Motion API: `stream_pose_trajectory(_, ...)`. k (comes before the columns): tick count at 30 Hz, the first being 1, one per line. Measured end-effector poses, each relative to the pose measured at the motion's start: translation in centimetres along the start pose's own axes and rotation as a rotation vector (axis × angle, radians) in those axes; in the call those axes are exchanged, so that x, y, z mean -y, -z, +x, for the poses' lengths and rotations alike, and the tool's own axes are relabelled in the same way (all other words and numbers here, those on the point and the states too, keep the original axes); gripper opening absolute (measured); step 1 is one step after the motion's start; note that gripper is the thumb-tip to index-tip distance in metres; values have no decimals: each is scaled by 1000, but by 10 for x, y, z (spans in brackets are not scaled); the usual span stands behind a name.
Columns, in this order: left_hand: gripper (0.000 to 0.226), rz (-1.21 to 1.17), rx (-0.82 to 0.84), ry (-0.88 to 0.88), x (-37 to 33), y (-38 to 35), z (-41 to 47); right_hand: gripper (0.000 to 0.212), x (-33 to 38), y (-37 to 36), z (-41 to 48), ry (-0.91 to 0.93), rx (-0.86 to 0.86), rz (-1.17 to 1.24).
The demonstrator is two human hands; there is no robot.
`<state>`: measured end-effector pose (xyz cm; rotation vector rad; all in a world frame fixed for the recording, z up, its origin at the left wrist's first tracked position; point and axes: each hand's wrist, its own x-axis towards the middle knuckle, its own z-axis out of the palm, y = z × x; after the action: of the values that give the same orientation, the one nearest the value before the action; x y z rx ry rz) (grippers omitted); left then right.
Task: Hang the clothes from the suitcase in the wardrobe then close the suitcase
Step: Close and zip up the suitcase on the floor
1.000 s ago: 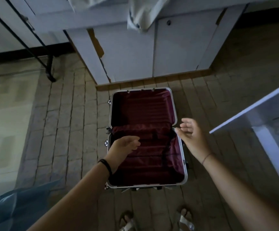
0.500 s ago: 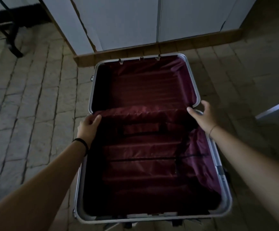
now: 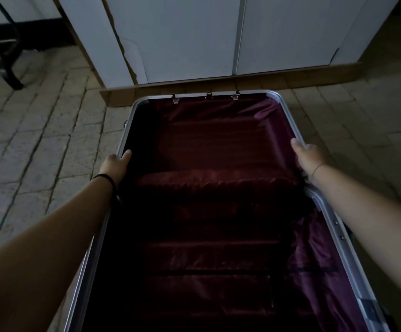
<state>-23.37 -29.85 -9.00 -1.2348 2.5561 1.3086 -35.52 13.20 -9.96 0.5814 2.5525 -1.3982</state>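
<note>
The left hand grips the left rim of the suitcase lid, thumb inside. The suitcase lies open on the floor, nothing visible inside, just before the wardrobe. The right hand grips the right rim, likely to swing the lid shut.

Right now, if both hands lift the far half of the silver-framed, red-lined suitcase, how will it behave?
Probably stiff: the suitcase has a metal rim, gripped by the left hand and right hand. Likely light: no clothes show inside. The loose red lining may flop and snag.
</note>
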Motion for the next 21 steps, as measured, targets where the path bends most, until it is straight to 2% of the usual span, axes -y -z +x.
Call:
stream_pose_trajectory(3,71,-119,35,95,8,4,19,62,1,-3,9,-79,-27,73)
stream_pose_trajectory(5,73,-113,32,114,11,2,23,64,-3,-4,14,-115,-47,63)
stream_pose_trajectory(12,50,22,-111,19,18,-8,22,50,-13,-6,25,-138,-63,146)
stream_pose_trajectory(17,44,-159,-191,19,15,-10,19,44,-20,-6,30,-90,-55,328)
stream_pose_trajectory(21,38,-302,-275,-65,13,-11,19,32,-18,-8,30,38,-132,380)
